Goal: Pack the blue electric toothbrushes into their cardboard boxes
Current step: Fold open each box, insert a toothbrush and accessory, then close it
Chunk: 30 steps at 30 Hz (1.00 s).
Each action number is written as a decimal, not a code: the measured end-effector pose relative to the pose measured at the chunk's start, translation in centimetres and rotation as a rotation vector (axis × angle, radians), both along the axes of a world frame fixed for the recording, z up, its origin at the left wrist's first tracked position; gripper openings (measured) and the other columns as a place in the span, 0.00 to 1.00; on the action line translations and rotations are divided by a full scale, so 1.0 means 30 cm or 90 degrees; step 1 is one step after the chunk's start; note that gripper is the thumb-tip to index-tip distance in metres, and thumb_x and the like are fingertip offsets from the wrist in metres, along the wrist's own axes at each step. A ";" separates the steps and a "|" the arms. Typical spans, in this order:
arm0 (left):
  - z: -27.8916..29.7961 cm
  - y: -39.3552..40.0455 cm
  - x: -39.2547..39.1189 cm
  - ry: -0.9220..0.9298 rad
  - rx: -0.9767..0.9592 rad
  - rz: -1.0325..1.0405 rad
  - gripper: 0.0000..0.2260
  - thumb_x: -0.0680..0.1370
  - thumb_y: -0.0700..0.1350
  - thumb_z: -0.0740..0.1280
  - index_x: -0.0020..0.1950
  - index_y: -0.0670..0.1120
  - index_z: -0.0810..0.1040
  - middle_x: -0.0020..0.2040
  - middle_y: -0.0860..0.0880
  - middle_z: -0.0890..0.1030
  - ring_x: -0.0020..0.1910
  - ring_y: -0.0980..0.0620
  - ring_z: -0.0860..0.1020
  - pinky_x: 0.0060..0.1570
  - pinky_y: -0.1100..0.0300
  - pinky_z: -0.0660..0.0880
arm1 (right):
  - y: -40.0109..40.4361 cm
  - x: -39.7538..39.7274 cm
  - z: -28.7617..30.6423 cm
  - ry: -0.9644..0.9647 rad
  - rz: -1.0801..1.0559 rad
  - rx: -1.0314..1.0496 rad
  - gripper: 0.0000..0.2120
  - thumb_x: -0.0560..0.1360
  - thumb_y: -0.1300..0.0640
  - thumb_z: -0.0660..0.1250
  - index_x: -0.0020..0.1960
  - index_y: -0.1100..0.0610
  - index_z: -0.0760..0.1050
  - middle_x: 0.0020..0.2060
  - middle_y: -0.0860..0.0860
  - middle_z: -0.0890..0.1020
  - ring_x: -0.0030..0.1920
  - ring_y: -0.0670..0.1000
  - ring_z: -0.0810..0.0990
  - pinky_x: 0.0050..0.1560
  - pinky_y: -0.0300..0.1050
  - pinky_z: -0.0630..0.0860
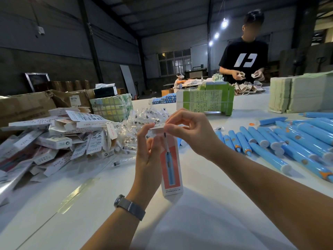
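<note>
Both forearms fill the lower frame, rising from the bottom edge toward centre; my left wrist carries a grey-strapped watch (130, 206). They meet at a toothbrush box (172, 166) standing upright on the white worktop (72, 204), its long axis vertical, printed front facing me with the pictured brush head up. My left hand (148, 152) wraps the box's left side, fingers curled round it and hiding that edge. My right hand (189, 129) pinches the top flap (157, 125) between thumb and forefinger, wrist bent down from the right. I cannot tell what is inside: the opening is covered by flap and fingers.

Right of centre, blue toothbrush handles (288, 141) lie in loose rows, mostly angled from upper left to lower right; the outermost are cut off by the frame's right edge. At left a heap of folded cartons (63, 139) sprawls, blurred toward the edge. Behind the box, bagged brush heads (144, 116) form a clear-plastic pile, details hard to read. Upper right, a person in a black T-shirt (243, 58) handles small cartons.
</note>
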<state>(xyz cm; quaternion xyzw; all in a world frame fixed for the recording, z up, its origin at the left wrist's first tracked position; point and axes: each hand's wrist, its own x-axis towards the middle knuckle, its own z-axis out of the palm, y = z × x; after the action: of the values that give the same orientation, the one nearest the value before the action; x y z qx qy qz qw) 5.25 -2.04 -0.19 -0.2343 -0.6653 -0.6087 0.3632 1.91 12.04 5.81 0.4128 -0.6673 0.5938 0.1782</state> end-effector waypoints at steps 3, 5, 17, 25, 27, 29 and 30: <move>0.000 0.003 0.001 -0.005 0.011 0.003 0.11 0.82 0.48 0.55 0.62 0.60 0.67 0.43 0.53 0.81 0.40 0.56 0.80 0.40 0.60 0.79 | -0.007 -0.001 0.000 -0.011 -0.019 0.004 0.06 0.73 0.61 0.74 0.41 0.53 0.79 0.42 0.50 0.80 0.45 0.51 0.80 0.49 0.46 0.78; -0.002 0.005 0.001 -0.010 0.022 -0.004 0.10 0.82 0.47 0.55 0.63 0.56 0.67 0.45 0.56 0.82 0.42 0.56 0.80 0.42 0.59 0.79 | -0.007 -0.001 0.000 -0.008 -0.030 0.022 0.09 0.72 0.63 0.74 0.41 0.50 0.79 0.43 0.47 0.80 0.43 0.46 0.78 0.47 0.40 0.77; 0.000 0.005 0.010 -0.015 -0.024 0.024 0.11 0.82 0.49 0.54 0.64 0.58 0.66 0.45 0.51 0.80 0.43 0.52 0.80 0.43 0.54 0.81 | -0.008 0.006 0.011 0.023 -0.076 0.052 0.06 0.75 0.66 0.71 0.45 0.57 0.81 0.42 0.46 0.76 0.36 0.39 0.77 0.41 0.34 0.75; -0.006 0.007 0.013 -0.015 -0.050 0.036 0.14 0.82 0.52 0.54 0.67 0.62 0.62 0.44 0.52 0.79 0.43 0.53 0.81 0.43 0.58 0.81 | -0.015 0.012 0.018 0.047 -0.093 0.052 0.05 0.75 0.66 0.70 0.43 0.58 0.80 0.40 0.46 0.76 0.34 0.39 0.78 0.36 0.31 0.73; -0.006 0.007 0.014 -0.013 -0.059 0.036 0.14 0.82 0.52 0.54 0.67 0.63 0.61 0.44 0.52 0.79 0.44 0.53 0.82 0.43 0.58 0.81 | -0.015 0.012 0.020 0.038 -0.086 0.050 0.04 0.75 0.65 0.70 0.44 0.58 0.80 0.41 0.47 0.76 0.35 0.40 0.79 0.37 0.33 0.74; -0.007 0.007 0.014 -0.015 -0.061 0.037 0.15 0.82 0.52 0.53 0.68 0.65 0.60 0.45 0.50 0.79 0.45 0.51 0.82 0.45 0.58 0.81 | -0.014 0.012 0.020 0.031 -0.084 0.046 0.04 0.75 0.64 0.70 0.45 0.57 0.81 0.41 0.47 0.77 0.36 0.41 0.79 0.39 0.35 0.76; -0.007 0.006 0.014 -0.016 -0.063 0.038 0.16 0.82 0.52 0.53 0.68 0.65 0.59 0.46 0.48 0.79 0.45 0.50 0.82 0.45 0.57 0.81 | -0.015 0.012 0.020 0.030 -0.083 0.044 0.04 0.75 0.64 0.70 0.45 0.56 0.81 0.41 0.47 0.77 0.36 0.41 0.79 0.39 0.36 0.77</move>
<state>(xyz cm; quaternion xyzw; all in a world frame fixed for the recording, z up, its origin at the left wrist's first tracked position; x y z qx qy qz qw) 5.68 -1.86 -0.42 -0.2245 -0.7057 -0.5667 0.3611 2.27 11.60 6.42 0.3882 -0.7085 0.5477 0.2177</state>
